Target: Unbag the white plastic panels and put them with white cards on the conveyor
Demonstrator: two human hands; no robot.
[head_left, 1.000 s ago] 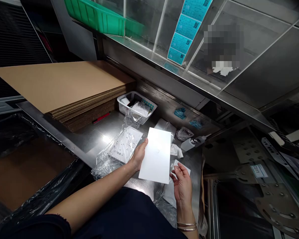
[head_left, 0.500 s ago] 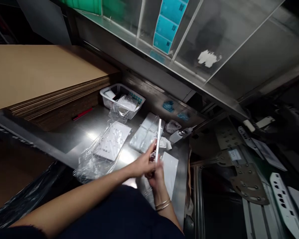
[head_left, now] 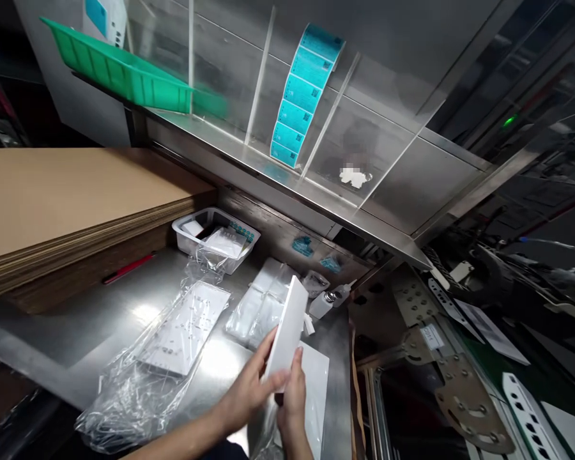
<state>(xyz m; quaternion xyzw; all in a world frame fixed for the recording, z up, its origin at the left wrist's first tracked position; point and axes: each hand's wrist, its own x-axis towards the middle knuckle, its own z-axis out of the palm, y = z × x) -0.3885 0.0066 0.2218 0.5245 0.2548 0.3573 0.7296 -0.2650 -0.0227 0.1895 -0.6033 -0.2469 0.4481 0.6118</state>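
A flat white panel (head_left: 290, 322) is held upright and tilted above the metal table. My left hand (head_left: 252, 383) grips its left edge, with the thumb across the lower face. Lower right, my right hand (head_left: 294, 390) has its fingers along the panel's right edge. Beneath and to the right lies a white sheet (head_left: 319, 390). Clear plastic packets (head_left: 261, 303) rest behind the hands. To the left, a white perforated piece (head_left: 186, 329) lies in crinkled clear plastic film (head_left: 134, 396).
A plastic basket (head_left: 184, 239) with packets stands at the back, near a red tool (head_left: 129, 267) and stacked cardboard (head_left: 86, 198). Small bottles (head_left: 322, 305) are at the back right. Above, a divided shelf holds a green tray (head_left: 124, 76) and blue labels (head_left: 299, 96). Machinery (head_left: 464, 396) stands right.
The view has shifted, showing more of the shelf. The panel, seen nearly edge-on before, now shows its broad face, and both hands have changed position around it.
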